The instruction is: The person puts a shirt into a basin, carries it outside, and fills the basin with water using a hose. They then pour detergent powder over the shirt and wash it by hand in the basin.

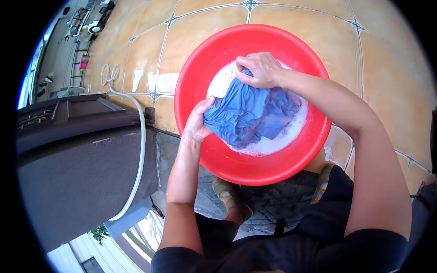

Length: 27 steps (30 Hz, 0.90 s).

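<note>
A wet blue cloth garment [243, 109] is bunched up over a round red basin [191, 68], its lower folds lying in white suds [273, 145]. My left hand [199, 119] grips the garment's left edge, thumb on top, near the basin's left wall. At the garment's upper edge, my right hand [260, 70] is closed on a pinch of the fabric. Which kind of garment it is I cannot tell. The fingers of my left hand are partly hidden under the cloth.
A pale hose [141, 150] runs over a dark ledge [86, 168] on the left and coils on the tan tiled floor [205, 16]. My sandalled foot [225, 191] stands just below the basin. Assorted items, including a ladder [78, 59], lie at the far upper left.
</note>
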Available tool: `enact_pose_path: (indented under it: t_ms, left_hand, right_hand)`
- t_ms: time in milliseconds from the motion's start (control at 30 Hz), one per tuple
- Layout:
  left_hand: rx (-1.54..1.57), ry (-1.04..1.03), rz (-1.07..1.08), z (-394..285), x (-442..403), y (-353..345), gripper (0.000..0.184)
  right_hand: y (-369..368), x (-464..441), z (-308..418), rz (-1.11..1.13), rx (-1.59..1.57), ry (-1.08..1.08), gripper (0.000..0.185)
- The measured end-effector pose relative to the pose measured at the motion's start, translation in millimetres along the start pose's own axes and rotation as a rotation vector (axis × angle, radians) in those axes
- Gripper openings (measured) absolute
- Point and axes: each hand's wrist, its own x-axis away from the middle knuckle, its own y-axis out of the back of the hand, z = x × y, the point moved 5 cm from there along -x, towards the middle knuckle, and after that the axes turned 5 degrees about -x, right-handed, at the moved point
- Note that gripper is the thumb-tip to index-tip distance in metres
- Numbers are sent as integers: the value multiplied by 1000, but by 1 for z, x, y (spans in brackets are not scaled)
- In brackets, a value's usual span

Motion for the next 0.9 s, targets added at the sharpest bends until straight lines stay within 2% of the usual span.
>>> enact_pose_path:
  t_ms: [67, 100, 167, 200, 233, 267, 333, 367, 400, 467, 500, 533, 567, 600, 667, 700, 733, 767, 800, 833, 867, 900]
  left_hand:
    - [-122, 47, 5, 1, 22, 9, 44]
    - [-158, 129, -91, 9, 24, 32, 54]
    - [-694, 221, -230, 11, 17, 43, 68]
    - [-963, 261, -298, 8, 12, 48, 76]
    - [-1228, 247, -294, 2, -3, 55, 99]
    - [-1232, 186, -316, -3, -17, 62, 99]
    - [-1228, 54, -361, -11, -47, 71, 98]
    - [-1073, 2, -469, -12, -63, 77, 97]
    - [-914, -47, -576, -11, -80, 82, 98]
    - [-1239, -314, -645, 5, -130, 108, 96]
    - [-1540, -206, -759, 16, -134, 93, 93]
    - [-1839, -83, -864, 24, -131, 78, 90]
    - [-1957, -264, -881, 36, -131, 82, 85]
    - [-1874, -121, -862, 44, -127, 83, 84]
    - [-1714, 144, -826, 43, -109, 80, 82]
    - [-1657, 112, -887, 43, -99, 87, 78]
    - [-1600, 79, -948, 48, -91, 104, 75]
    - [-1230, -72, -837, 61, -90, 134, 73]
    - [-860, -135, -837, 67, -91, 143, 73]
    - [-492, -189, -813, 75, -91, 147, 73]
    - [-129, -232, -769, 83, -90, 147, 74]
    - [165, -276, -469, 73, -84, 108, 74]
  right_hand:
    - [13, -6, 1, -24, 122, 117, 24]
    - [14, -14, 4, -62, 153, 179, 25]
    - [10, -33, 18, -200, 144, 341, 30]
    - [2, -51, 21, -106, 111, 233, 29]
    - [-7, -65, 22, -137, 14, 194, 29]
    - [-12, -74, 21, -166, -83, 155, 32]
    - [-30, -71, -9, -166, -26, 33, 43]
    - [-40, -64, -26, -165, 1, -25, 49]
    - [-51, -44, -54, -75, 113, -214, 66]
    - [-82, 22, -91, -4, 255, -539, 90]
    - [-99, 52, -85, 183, 303, -748, 96]
    - [-119, 58, -86, 239, 366, -571, 96]
    - [-147, 71, -88, 302, 420, -401, 95]
    - [-160, 82, -88, 369, 473, -227, 94]
    - [-99, 64, -79, 548, 453, -303, 89]
    - [-79, 49, -72, 622, 436, -330, 87]
    - [-81, 45, -72, 441, 418, -478, 84]
    - [-91, 49, -72, 259, 403, -618, 82]
    - [-102, 57, -73, 73, 388, -752, 79]
    - [-130, 62, -65, 159, 521, -668, 75]
    - [-143, 64, -71, 203, 298, -663, 73]
    - [-154, 70, -75, 251, 70, -654, 71]
